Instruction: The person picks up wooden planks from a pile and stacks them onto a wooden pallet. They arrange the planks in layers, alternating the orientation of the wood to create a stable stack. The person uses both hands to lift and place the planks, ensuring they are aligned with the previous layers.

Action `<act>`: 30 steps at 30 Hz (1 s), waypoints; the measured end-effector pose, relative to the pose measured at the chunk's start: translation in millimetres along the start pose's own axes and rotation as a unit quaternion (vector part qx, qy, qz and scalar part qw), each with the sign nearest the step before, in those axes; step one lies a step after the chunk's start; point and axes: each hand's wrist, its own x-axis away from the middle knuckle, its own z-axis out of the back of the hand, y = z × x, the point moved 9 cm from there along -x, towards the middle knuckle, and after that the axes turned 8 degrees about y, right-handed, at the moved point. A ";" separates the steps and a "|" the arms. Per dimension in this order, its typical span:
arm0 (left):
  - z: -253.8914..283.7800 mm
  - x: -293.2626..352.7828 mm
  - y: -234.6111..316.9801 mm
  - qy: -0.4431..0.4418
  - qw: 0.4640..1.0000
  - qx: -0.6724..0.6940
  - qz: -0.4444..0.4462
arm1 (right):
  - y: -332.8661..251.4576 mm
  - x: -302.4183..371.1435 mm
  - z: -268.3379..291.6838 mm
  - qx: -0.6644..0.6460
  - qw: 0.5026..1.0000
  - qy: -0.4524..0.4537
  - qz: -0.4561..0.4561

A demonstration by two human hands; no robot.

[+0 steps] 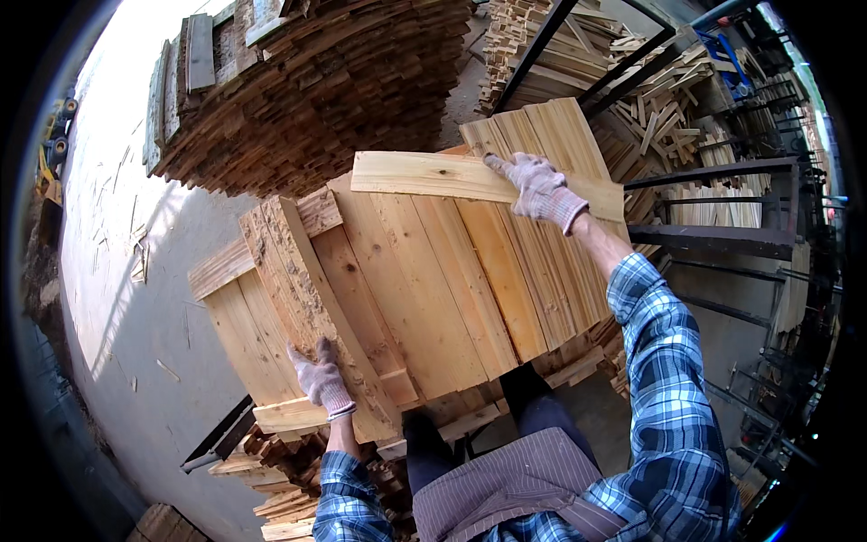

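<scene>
My right hand (542, 188), in a pale work glove, is closed round a smooth pale wooden board (424, 173). This board lies crosswise over the far part of a row of planks (424, 271) laid side by side. At the near left, my gloved left hand (323, 379) holds the edge of a rough-faced board (298, 289), its thumb on the top and its fingers over the left side. That board is set at a slant across two narrow crosspieces (226, 269). The undersides of both boards are hidden.
A tall stack of rough boards (334, 99) stands beyond the planks. Dark metal frames (722, 239) and piles of cut wood (655, 122) are on the right. More offcuts (280, 488) lie below my left hand. Pale concrete floor (135, 334) stretches to the left.
</scene>
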 end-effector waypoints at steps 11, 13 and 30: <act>-7.4 16.8 22.9 0.096 0.988 -0.110 -0.047 | 42.7 -97.1 -27.2 0.066 0.988 0.133 0.037; -4.2 19.9 27.6 0.158 0.950 -0.257 -0.082 | 42.9 -103.6 -16.1 0.029 0.987 0.156 0.033; 16.8 -3.0 -9.9 0.120 0.963 -0.234 -0.057 | 53.5 -107.5 -25.5 0.013 0.996 0.076 -0.040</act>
